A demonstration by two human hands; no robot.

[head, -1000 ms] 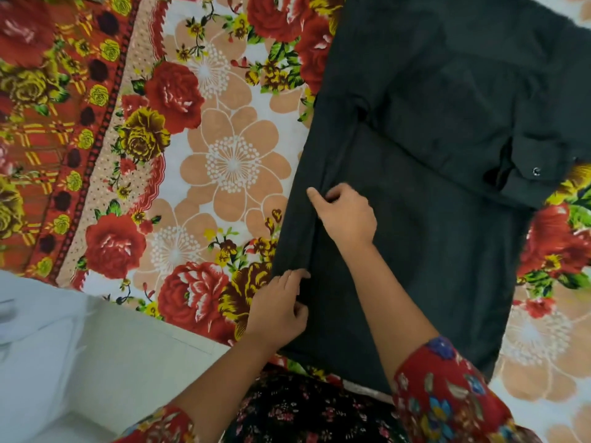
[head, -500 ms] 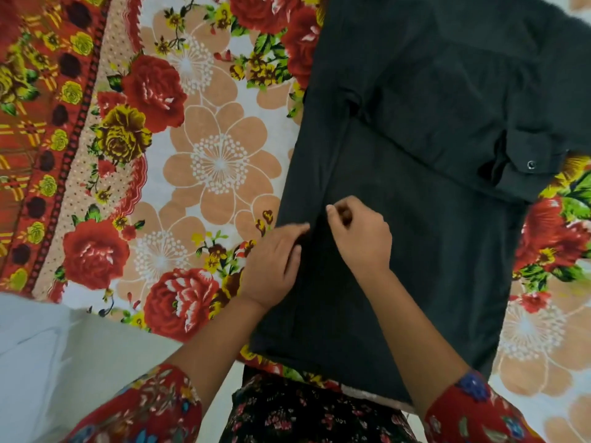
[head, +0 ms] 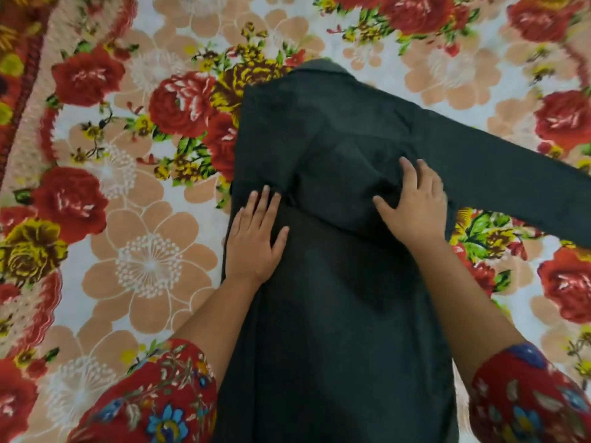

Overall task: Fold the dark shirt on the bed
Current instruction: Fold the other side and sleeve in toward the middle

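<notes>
1. Two hands lay spread flat on the dark shirt (head: 351, 282), gripping nothing.
2. Its left edge was under the left hand (head: 256, 241), its middle under the right hand (head: 415, 203).
3. The shirt lay on the flowered bed (head: 144, 266).

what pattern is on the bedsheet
The bedsheet has red, yellow and peach flowers on white; head view.

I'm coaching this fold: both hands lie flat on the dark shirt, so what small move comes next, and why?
Probably the right hand should fold the sleeve inward over the dark shirt: it sticks out across the bedspread, while the left hand pins the opposite edge.
</notes>
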